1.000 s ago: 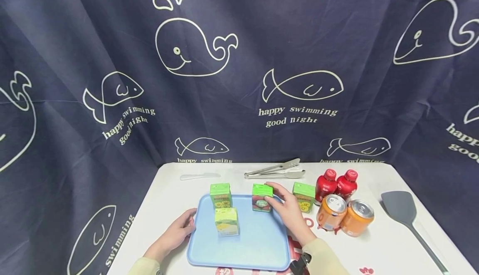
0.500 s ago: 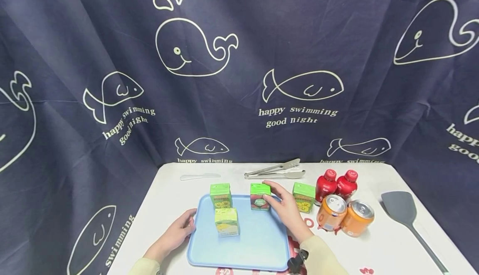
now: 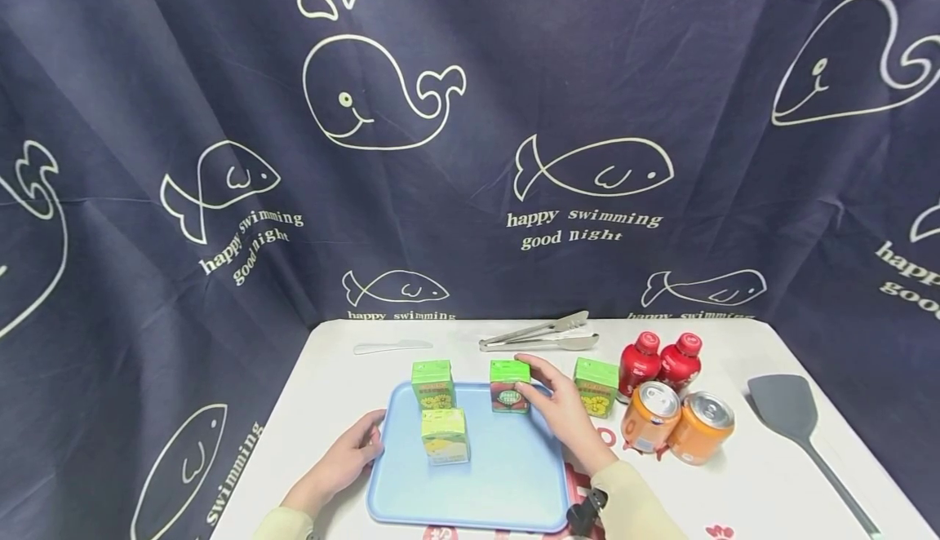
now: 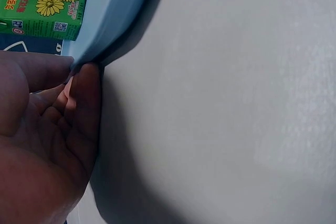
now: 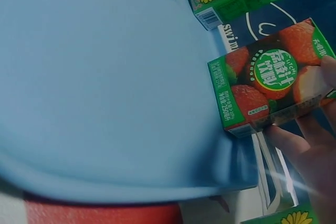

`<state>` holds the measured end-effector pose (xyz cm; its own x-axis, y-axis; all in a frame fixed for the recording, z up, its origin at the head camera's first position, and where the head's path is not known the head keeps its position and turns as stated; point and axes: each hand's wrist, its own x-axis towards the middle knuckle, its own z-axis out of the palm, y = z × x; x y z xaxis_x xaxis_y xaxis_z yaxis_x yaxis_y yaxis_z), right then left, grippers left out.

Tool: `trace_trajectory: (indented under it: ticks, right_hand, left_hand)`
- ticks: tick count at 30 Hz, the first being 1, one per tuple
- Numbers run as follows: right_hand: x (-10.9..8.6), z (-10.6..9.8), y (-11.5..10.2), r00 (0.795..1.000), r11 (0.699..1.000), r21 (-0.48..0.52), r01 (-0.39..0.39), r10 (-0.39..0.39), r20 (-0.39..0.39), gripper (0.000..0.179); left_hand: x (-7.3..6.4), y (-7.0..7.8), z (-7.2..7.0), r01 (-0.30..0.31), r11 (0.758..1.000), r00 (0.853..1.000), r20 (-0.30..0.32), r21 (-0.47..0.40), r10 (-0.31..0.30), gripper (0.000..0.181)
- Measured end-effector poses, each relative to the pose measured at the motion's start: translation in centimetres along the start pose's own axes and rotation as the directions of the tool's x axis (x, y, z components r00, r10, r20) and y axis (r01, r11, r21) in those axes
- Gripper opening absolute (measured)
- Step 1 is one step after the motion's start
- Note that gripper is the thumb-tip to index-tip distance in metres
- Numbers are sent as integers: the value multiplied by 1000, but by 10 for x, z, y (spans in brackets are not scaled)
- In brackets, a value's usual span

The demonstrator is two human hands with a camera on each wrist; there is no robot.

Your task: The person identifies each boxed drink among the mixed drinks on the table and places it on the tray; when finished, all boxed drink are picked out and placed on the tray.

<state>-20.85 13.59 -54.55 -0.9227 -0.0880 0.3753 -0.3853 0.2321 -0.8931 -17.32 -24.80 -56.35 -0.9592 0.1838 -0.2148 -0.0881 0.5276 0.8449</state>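
My right hand holds a litchi juice box by its right side, at the far right part of the blue tray. In the right wrist view this juice box stands on the tray, with my thumb and fingers around its upper end. My left hand pinches the tray's left rim; in the left wrist view its fingertips meet the rim. A green chrysanthemum drink box stands at the tray's far left, and a yellow-green drink box stands in front of it.
Another green drink box stands right of the tray. Beyond it are two red bottles and two orange cans. A grey spatula lies far right. Metal tongs and a white knife lie behind the tray.
My right hand and the litchi juice box have shifted slightly left and away over the tray. My left hand has stayed at the rim.
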Motion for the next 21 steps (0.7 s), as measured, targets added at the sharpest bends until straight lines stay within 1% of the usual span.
trace_trajectory:
  ticks: [3, 6, 9, 14, 16, 21]
  right_hand:
    - [0, -1, -1, 1000, 1000, 18, 3, -3, 9, 44]
    - [0, -2, -2, 1000, 999, 46, -14, 13, 17, 45]
    - [0, -2, -3, 1000, 998, 65, -9, 8, 19, 45]
    - [1, -4, -4, 1000, 995, 97, -24, 22, 16, 45]
    - [1, -7, -6, 1000, 996, 87, -31, 30, 8, 44]
    - [-4, -15, -16, 999, 998, 63, -13, 15, -33, 42]
  left_hand:
    - [0, 0, 0, -2, 1000, 1000, 3, 2, 2, 56]
    - [0, 0, 0, -2, 1000, 1000, 4, 1, 2, 56]
    - [0, 0, 0, -1, 1000, 1000, -2, 1, 1, 56]
    - [1, -1, -1, 2, 1000, 1000, -5, 8, -2, 56]
    - [1, -1, 0, 3, 1000, 1000, -5, 8, -3, 56]
    - [1, -1, 0, 6, 1000, 1000, -3, -1, -6, 56]
